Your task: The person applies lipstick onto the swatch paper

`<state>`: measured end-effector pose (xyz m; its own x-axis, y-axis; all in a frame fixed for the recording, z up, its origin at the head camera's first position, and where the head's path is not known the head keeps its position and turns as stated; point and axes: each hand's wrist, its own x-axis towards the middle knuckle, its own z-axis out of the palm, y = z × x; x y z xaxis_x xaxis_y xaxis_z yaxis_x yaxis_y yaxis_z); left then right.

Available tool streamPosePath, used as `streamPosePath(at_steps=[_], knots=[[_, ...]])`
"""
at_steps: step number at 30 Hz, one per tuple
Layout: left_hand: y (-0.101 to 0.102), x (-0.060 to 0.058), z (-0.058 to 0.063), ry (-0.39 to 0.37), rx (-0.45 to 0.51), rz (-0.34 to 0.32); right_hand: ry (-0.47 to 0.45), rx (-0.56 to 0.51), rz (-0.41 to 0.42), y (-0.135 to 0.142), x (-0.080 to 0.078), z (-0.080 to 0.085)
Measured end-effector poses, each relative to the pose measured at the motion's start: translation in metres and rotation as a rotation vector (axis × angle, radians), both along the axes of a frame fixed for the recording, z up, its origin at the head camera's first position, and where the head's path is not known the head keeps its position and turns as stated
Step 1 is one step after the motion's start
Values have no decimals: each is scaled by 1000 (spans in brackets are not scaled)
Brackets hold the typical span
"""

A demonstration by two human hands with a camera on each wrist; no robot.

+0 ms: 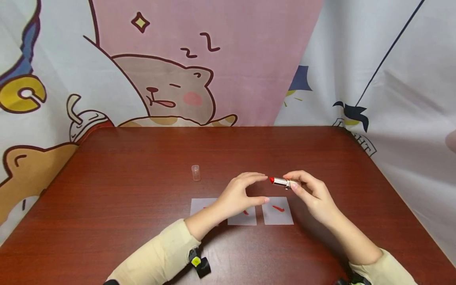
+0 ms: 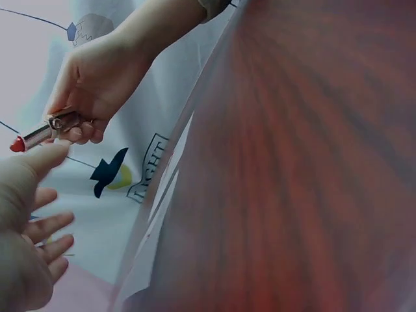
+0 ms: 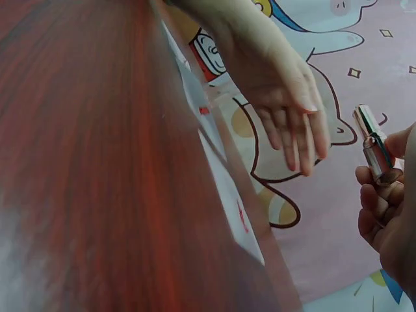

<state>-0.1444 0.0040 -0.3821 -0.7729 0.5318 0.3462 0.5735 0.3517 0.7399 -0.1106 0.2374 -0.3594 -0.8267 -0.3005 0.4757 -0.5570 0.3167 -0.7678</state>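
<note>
My right hand (image 1: 315,194) pinches an uncapped lipstick (image 1: 281,181) between thumb and fingers above the table. Its red tip points left, toward my left hand (image 1: 240,194). That hand is held out with fingers extended and thumb apart, just short of the red tip. In the left wrist view the silvery lipstick tube (image 2: 40,134) appears beyond the left thumb. The right wrist view shows the tube (image 3: 372,143) in the right fingers, its red tip hidden there. A clear cap (image 1: 196,173) stands on the table farther back to the left.
White paper pieces lie in a row below the hands. The right one (image 1: 270,217) bears a red stroke, the middle one (image 1: 236,221) too; my left arm partly covers the left one (image 1: 199,204). The brown table (image 1: 142,158) meets a printed curtain (image 1: 249,59) behind.
</note>
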Motion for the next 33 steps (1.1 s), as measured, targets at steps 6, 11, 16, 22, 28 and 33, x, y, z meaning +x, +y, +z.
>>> streamPosePath(at_steps=[6, 11, 16, 22, 28, 33], knots=[[-6, -2, 11, 50, 189, 28, 55, -90, -6, -14, -3, 5], [-9, -1, 20, 70, 320, 17, 47, -164, 20, -26, -5, 11], [-13, 1, 29, 65, 410, -4, 57, -214, 75, -39, -6, 18], [-17, 3, 37, 72, 482, -16, 74, -256, 124, -51, -8, 25], [-20, 4, 45, 89, 541, 1, 63, -279, 144, -62, -8, 34], [-23, 4, 50, 108, 571, 19, 92, -331, 169, -73, -10, 38]])
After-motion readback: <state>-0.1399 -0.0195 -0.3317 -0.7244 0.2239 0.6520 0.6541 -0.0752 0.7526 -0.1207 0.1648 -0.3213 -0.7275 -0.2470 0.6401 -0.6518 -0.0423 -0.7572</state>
